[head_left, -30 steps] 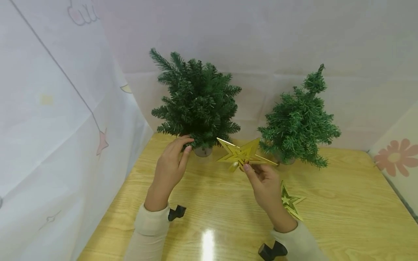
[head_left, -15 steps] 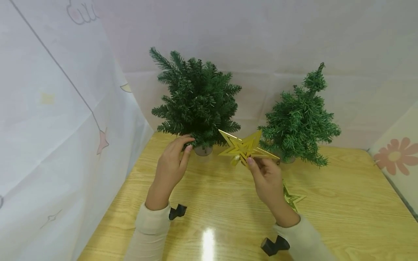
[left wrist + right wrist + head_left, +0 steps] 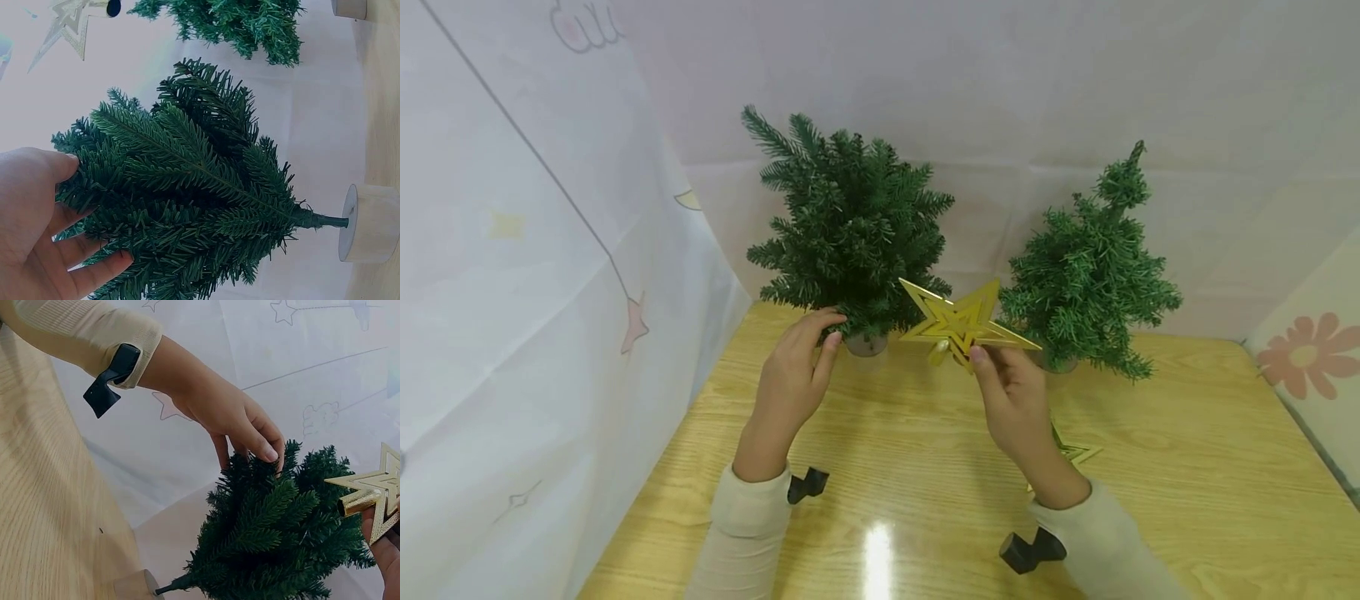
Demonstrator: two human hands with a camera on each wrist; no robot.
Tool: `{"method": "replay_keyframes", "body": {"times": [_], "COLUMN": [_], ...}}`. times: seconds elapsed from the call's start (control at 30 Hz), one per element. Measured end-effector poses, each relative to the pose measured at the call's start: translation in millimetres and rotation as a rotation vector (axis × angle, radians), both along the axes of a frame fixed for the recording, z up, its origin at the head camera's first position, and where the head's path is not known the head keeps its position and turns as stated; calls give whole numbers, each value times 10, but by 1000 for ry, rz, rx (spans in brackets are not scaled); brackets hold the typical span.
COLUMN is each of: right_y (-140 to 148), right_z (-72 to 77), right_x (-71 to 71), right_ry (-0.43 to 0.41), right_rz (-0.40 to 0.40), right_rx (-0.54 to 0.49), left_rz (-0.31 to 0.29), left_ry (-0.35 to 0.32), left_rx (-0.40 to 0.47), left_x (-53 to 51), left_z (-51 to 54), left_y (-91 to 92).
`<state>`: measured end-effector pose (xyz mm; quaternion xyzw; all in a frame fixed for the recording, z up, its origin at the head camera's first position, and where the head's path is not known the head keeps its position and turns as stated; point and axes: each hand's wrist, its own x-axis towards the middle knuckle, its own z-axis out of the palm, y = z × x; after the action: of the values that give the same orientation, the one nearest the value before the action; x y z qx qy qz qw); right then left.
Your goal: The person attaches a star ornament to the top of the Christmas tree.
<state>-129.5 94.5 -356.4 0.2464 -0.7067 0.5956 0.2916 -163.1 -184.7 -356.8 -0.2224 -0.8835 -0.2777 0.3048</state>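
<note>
My right hand (image 3: 1018,404) pinches a gold star tree topper (image 3: 962,321) between thumb and fingers, its face toward me and its short tube pointing down. The star stands between two small artificial Christmas trees. My left hand (image 3: 792,371) touches the outer branches of the fuller left tree (image 3: 857,225). In the left wrist view the fingers of that hand (image 3: 47,231) lie spread and fairly straight against the needles. To the right stands the slimmer tree (image 3: 1090,287), its tip bare. On the table, partly hidden by my right wrist, lies a second gold star (image 3: 1078,452).
Both trees stand on round wooden bases, the left one (image 3: 369,225) well shown in the left wrist view. The wood-grain table (image 3: 880,467) ends at a pale printed cloth (image 3: 985,83) behind and on the left. Black camera mounts (image 3: 1032,550) stick out from the wrists.
My right hand has raised the star topper and shifted it slightly away from me, hiding more of the second star. The left hand stays at the left tree.
</note>
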Motion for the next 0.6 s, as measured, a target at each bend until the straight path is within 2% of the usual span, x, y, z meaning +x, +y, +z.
{"method": "replay_keyframes", "body": {"times": [0.47,0.6], "right_y": [-17,-32], "right_z": [97,143], "right_x": [-57,-80], "right_ry": [24,35], "right_rz": [35,12], "right_rx": [6,22], "left_rz": [6,6], "left_ry": [-10,-12], "left_rx": [-3,-4], "left_x": [5,-4], "left_z": [3,-9], "left_y": [0,-6]}}
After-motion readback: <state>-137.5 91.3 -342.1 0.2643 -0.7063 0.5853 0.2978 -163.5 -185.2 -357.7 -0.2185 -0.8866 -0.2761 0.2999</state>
